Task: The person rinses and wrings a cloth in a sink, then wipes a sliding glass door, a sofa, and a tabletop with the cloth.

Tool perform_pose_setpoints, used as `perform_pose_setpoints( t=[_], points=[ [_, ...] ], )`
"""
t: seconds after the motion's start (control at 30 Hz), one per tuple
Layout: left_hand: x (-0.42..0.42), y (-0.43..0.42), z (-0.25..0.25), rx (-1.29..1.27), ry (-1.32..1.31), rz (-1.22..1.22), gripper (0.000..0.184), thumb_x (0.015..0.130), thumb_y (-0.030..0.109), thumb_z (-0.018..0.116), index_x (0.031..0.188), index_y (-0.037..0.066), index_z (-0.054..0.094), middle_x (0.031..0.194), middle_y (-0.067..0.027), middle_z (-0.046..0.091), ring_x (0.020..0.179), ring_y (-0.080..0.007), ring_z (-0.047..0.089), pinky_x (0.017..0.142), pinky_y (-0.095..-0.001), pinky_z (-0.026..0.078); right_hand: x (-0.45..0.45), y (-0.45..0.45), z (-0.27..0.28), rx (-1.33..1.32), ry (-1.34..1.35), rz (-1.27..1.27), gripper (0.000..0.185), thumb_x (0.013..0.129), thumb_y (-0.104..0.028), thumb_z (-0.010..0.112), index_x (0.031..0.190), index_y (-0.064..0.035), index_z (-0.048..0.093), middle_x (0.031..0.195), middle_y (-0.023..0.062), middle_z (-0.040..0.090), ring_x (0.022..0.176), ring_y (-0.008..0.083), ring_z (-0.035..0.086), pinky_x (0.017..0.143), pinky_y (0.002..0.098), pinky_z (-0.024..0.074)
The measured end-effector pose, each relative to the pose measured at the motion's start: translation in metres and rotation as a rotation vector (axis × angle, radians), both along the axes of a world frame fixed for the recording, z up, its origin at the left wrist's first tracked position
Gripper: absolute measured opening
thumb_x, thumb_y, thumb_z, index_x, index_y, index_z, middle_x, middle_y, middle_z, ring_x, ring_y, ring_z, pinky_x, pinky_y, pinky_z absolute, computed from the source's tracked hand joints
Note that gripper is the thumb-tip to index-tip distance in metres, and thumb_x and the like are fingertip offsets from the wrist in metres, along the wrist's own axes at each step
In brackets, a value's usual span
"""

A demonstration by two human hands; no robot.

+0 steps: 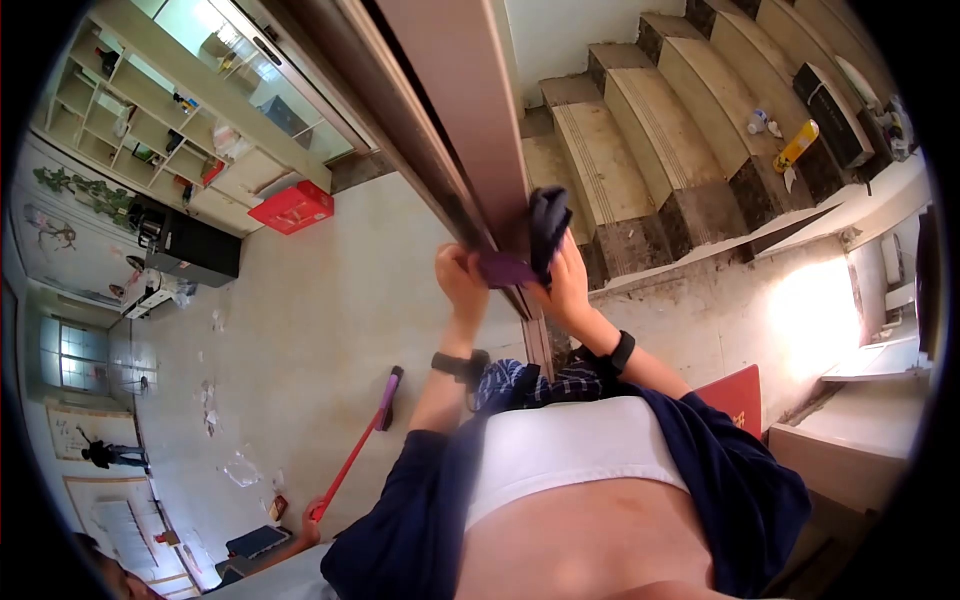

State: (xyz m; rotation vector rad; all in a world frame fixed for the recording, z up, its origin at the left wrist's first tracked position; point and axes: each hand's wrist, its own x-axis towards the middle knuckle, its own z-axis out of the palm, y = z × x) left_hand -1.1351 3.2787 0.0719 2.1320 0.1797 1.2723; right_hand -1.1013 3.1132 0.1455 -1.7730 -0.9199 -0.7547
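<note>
A brown metal door frame (480, 130) stands upright in front of me, with a dark groove along it. My left hand (463, 278) is at its left side, fingers curled at the edge of a purple cloth (508, 270). The purple cloth lies across the frame between my hands. My right hand (567, 285) is on the right side, closed on a bunched dark cloth (548, 225) that sticks up above the fingers. Whether the dark and purple parts are one cloth, I cannot tell. Each wrist wears a black band.
To the right, concrete stairs (660, 130) hold a yellow bottle (797, 146) and a black box (832, 115). At lower left another person's hand (300, 535) is by a red-handled broom (365, 440). A red crate (292, 208) sits near shelves (130, 120). Litter (240, 468) dots the floor.
</note>
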Motion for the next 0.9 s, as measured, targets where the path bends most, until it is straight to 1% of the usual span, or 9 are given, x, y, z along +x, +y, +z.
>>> perform_pose_setpoints(
  t=[0.13, 0.3, 0.37, 0.47, 0.57, 0.6, 0.67, 0.8, 0.9],
  points=[
    [-0.008, 0.012, 0.001, 0.006, -0.102, -0.217, 0.013, 0.081, 0.011, 0.059, 0.087, 0.004, 0.051, 0.08, -0.0124, 0.054, 0.074, -0.0316, 0.053, 0.066, -0.0389, 0.042, -0.026, 0.016, 0.001, -0.054, -0.238, 0.179, 0.029, 0.059, -0.01, 0.069, 0.084, -0.0019, 0.059, 0.094, 0.0139, 0.06, 0.094, 0.0324, 0.058, 0.092, 0.0489, 0.0426],
    [-0.033, 0.067, -0.045, -0.355, 0.09, -0.432, 0.018, 0.083, 0.015, 0.055, 0.097, 0.003, 0.058, 0.086, -0.0134, 0.06, 0.078, -0.0305, 0.059, 0.066, -0.0364, 0.046, -0.055, 0.099, 0.011, -0.257, -0.194, 0.239, 0.021, 0.065, -0.009, 0.064, 0.083, -0.0041, 0.054, 0.094, 0.0126, 0.056, 0.096, 0.032, 0.054, 0.082, 0.0411, 0.0461],
    [-0.046, 0.1, -0.017, -0.247, 0.172, -0.407, 0.021, 0.085, 0.016, 0.054, 0.102, 0.004, 0.059, 0.088, -0.015, 0.061, 0.082, -0.0301, 0.06, 0.068, -0.0354, 0.047, -0.058, 0.14, 0.009, -0.326, -0.089, 0.122, 0.024, 0.068, -0.009, 0.063, 0.088, -0.0022, 0.053, 0.098, 0.0158, 0.053, 0.098, 0.0358, 0.05, 0.082, 0.0392, 0.0451],
    [-0.065, 0.146, 0.005, -0.307, 0.547, -0.222, 0.022, 0.089, 0.017, 0.05, 0.105, 0.004, 0.058, 0.089, -0.0157, 0.062, 0.081, -0.0316, 0.06, 0.067, -0.0361, 0.047, -0.056, 0.183, -0.003, -0.395, 0.164, -0.007, 0.029, 0.068, -0.007, 0.063, 0.095, -0.0009, 0.051, 0.108, 0.0196, 0.048, 0.104, 0.0391, 0.046, 0.086, 0.0413, 0.0427],
    [-0.061, 0.172, 0.007, -0.399, 0.431, -0.307, 0.026, 0.096, 0.018, 0.04, 0.106, 0.001, 0.057, 0.091, -0.0112, 0.063, 0.084, -0.0193, 0.06, 0.074, -0.0305, 0.045, -0.057, 0.198, 0.005, -0.387, 0.205, -0.08, 0.046, 0.074, -0.011, 0.065, 0.111, 0.0084, 0.045, 0.121, 0.0309, 0.042, 0.115, 0.0523, 0.037, 0.099, 0.0536, 0.0317],
    [-0.056, 0.173, 0.006, -0.488, 0.394, -0.403, 0.027, 0.096, 0.019, 0.04, 0.106, 0.001, 0.056, 0.09, -0.0124, 0.063, 0.082, -0.021, 0.059, 0.073, -0.0313, 0.045, -0.057, 0.202, 0.005, -0.34, 0.324, -0.096, 0.048, 0.075, -0.01, 0.063, 0.115, 0.0083, 0.043, 0.122, 0.032, 0.04, 0.115, 0.0548, 0.035, 0.098, 0.0541, 0.0313],
    [-0.042, 0.171, -0.002, -0.652, 0.32, -0.592, 0.028, 0.095, 0.021, 0.041, 0.107, 0.0, 0.056, 0.089, -0.0148, 0.061, 0.079, -0.0242, 0.059, 0.07, -0.0328, 0.045, -0.057, 0.213, 0.021, -0.382, 0.369, -0.203, 0.048, 0.076, -0.01, 0.063, 0.116, 0.0073, 0.043, 0.123, 0.032, 0.039, 0.116, 0.0542, 0.033, 0.098, 0.0536, 0.0308],
    [-0.008, 0.159, -0.032, -0.804, 0.347, -0.883, 0.027, 0.095, 0.022, 0.045, 0.105, -0.001, 0.055, 0.085, -0.0085, 0.06, 0.074, -0.0149, 0.053, 0.067, -0.0286, 0.042, -0.03, 0.218, 0.035, -0.335, 0.414, -0.34, 0.045, 0.075, -0.007, 0.059, 0.116, 0.0051, 0.044, 0.121, 0.0305, 0.04, 0.116, 0.0497, 0.034, 0.099, 0.0498, 0.0296],
    [0.013, 0.165, -0.006, -0.7, 0.628, -0.979, 0.026, 0.093, 0.02, 0.049, 0.107, -0.001, 0.054, 0.083, -0.0067, 0.059, 0.074, -0.0116, 0.051, 0.066, -0.0256, 0.042, -0.003, 0.209, 0.007, -0.285, 0.221, -0.49, 0.044, 0.074, -0.005, 0.056, 0.115, 0.0051, 0.044, 0.119, 0.0297, 0.041, 0.113, 0.0475, 0.036, 0.098, 0.0488, 0.0286]
  ],
)
